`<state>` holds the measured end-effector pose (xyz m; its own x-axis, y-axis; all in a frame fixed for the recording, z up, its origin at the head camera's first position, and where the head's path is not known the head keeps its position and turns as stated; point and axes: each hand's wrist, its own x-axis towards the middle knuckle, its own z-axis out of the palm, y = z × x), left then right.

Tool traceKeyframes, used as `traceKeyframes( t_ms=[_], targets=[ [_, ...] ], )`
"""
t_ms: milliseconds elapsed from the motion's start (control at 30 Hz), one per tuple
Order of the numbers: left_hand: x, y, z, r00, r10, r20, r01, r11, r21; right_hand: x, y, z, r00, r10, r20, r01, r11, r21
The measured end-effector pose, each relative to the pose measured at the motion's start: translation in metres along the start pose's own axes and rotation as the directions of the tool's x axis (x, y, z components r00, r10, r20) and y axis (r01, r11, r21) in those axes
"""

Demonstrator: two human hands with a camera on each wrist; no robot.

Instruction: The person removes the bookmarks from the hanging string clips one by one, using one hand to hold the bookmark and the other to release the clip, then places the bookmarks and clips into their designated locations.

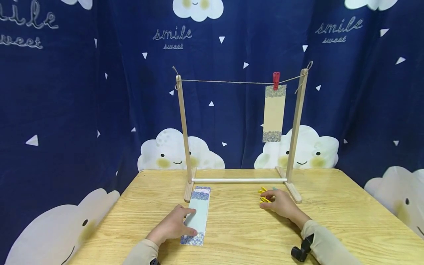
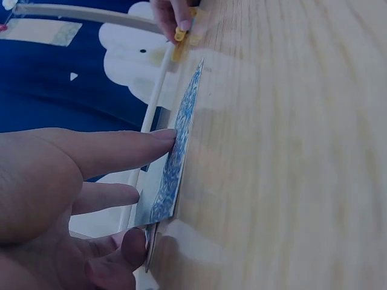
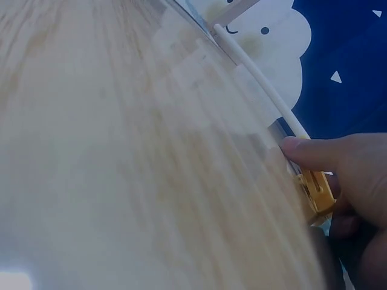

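My left hand (image 1: 175, 222) rests at a small stack of paper cards lying on the table. Its thumb and forefinger lie extended over the pale blue top card (image 1: 198, 215), which has blue patterned bands at both ends. In the left wrist view, the thumb touches the card's patterned band (image 2: 178, 157), and lower fingers are bent beside the stack's edge. My right hand (image 1: 281, 203) pinches a yellow clothespin (image 3: 317, 193) between thumb and fingers, low over the table. Another yellow clothespin (image 1: 262, 190) shows beside the fingertips, and a teal piece (image 1: 275, 188) peeks out behind the hand.
A wooden stand with a left post (image 1: 184, 129), a right post (image 1: 296, 125) and a white crossbar (image 1: 238, 180) stands at the table's back. On its string (image 1: 225, 81), a red clothespin (image 1: 276, 79) holds a cream card (image 1: 274, 114). A dark blue cloud-print curtain (image 1: 228, 110) hangs behind.
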<state>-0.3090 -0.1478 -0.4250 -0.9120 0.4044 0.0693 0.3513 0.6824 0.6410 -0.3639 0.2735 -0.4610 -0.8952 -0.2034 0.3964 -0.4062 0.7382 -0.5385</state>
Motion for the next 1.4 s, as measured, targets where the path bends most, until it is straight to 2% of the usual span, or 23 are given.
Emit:
traceKeyframes(
  t_ms=[367, 667, 767, 867, 1000, 1100, 1167, 1267, 1400],
  targets=[
    [-0.003, -0.003, -0.002, 1.0, -0.018, 0.009, 0.019, 1.0, -0.025, 0.004, -0.005, 0.0, 1.0, -0.014, 0.005, 0.014, 0.998, -0.056],
    [-0.002, -0.004, -0.006, 0.999, -0.02, 0.032, 0.021, 0.999, -0.038, 0.005, -0.006, -0.001, 1.0, -0.024, 0.005, 0.024, 0.998, -0.056],
    [-0.003, -0.006, -0.008, 1.0, 0.015, 0.014, -0.015, 0.999, -0.048, 0.006, -0.009, -0.003, 0.999, -0.038, 0.011, 0.039, 0.998, -0.05],
    [-0.003, -0.007, -0.011, 0.997, 0.062, -0.038, -0.065, 0.995, -0.07, 0.007, -0.011, -0.005, 0.998, -0.05, 0.033, 0.051, 0.997, -0.053],
    [0.001, -0.005, -0.014, 0.987, 0.098, -0.126, -0.115, 0.985, -0.131, 0.009, -0.014, -0.015, 0.996, -0.066, 0.055, 0.068, 0.997, -0.046],
    [0.006, -0.001, -0.014, 0.976, 0.124, -0.178, -0.153, 0.975, -0.161, 0.011, -0.016, -0.026, 0.997, -0.064, 0.032, 0.065, 0.997, -0.042],
    [0.01, 0.001, -0.014, 0.969, 0.147, -0.196, -0.18, 0.97, -0.164, 0.011, -0.017, -0.033, 0.999, -0.049, 0.014, 0.049, 0.999, -0.018],
    [0.015, 0.004, -0.012, 0.963, 0.182, -0.198, -0.217, 0.961, -0.174, 0.01, -0.017, -0.041, 1.0, -0.01, 0.003, 0.01, 0.997, 0.072],
    [0.02, 0.006, -0.01, 0.956, 0.205, -0.208, -0.243, 0.954, -0.175, 0.006, -0.019, -0.046, 1.0, 0.005, 0.0, -0.005, 0.982, 0.19]
  ],
)
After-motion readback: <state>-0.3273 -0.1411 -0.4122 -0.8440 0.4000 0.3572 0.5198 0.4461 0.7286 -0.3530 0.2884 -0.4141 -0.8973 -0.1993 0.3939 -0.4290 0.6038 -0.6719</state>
